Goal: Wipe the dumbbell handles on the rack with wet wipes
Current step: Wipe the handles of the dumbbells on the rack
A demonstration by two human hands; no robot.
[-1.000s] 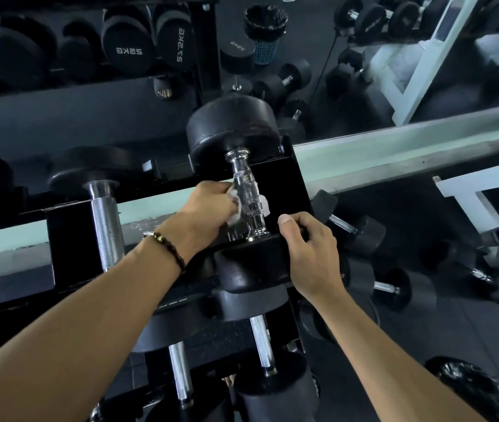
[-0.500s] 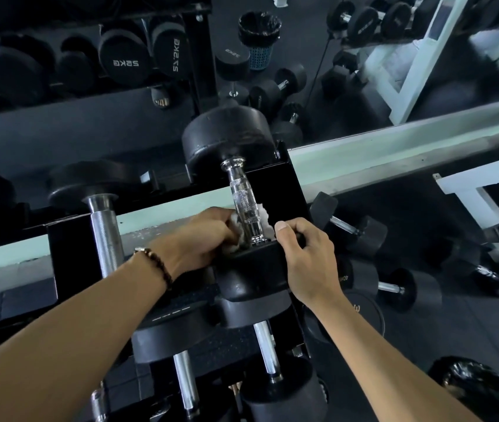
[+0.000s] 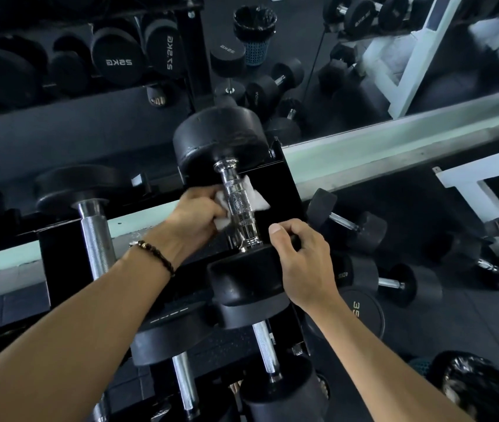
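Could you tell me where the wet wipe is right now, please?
In the head view, the wet wipe sits at centre, wrapped behind the chrome dumbbell handle and held by the left hand.

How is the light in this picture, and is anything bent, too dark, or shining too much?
Head view: dim overall, the black dumbbell heads and rack lose detail in shadow; the chrome handle shows bright glare, and the white wipe looks nearly overexposed; the pale ledge curves from wide-angle distortion; the left hand and right hand are sharp, without motion blur.
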